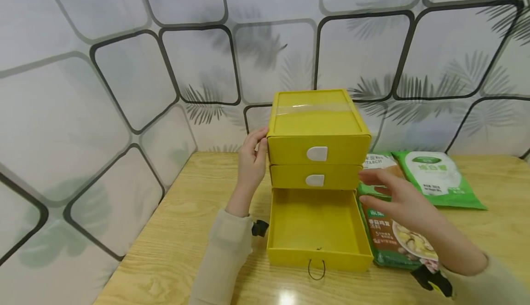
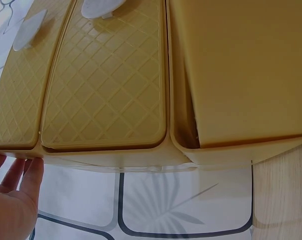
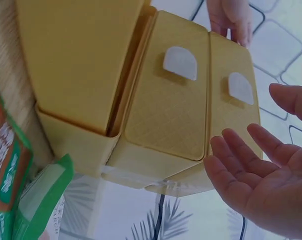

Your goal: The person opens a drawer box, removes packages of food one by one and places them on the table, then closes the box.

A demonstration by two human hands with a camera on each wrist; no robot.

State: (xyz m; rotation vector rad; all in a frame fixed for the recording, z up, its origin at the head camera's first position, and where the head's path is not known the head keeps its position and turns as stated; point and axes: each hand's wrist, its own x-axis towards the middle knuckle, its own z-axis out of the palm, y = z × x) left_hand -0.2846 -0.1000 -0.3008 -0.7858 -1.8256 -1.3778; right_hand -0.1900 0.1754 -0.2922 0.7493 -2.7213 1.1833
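Observation:
A yellow drawer cabinet (image 1: 318, 116) stands on the wooden table, its two upper drawers closed, each with a white pull tab (image 1: 317, 153). Its bottom drawer (image 1: 314, 222) is pulled out, bare inside, with a thin dark loop (image 1: 316, 275) at the front. My left hand (image 1: 253, 160) rests its fingers against the cabinet's left side near the top, fingertips at the edge in the left wrist view. To the right of the cabinet, my right hand (image 1: 403, 199) holds nothing, fingers loosely spread and bent beside the middle drawer.
Right of the cabinet lie a brown and green food packet (image 1: 383, 240), a green and white starch bag (image 1: 381, 162) and another green and white bag (image 1: 436, 176). A patterned wall (image 1: 277, 52) rises right behind the table (image 1: 178, 231).

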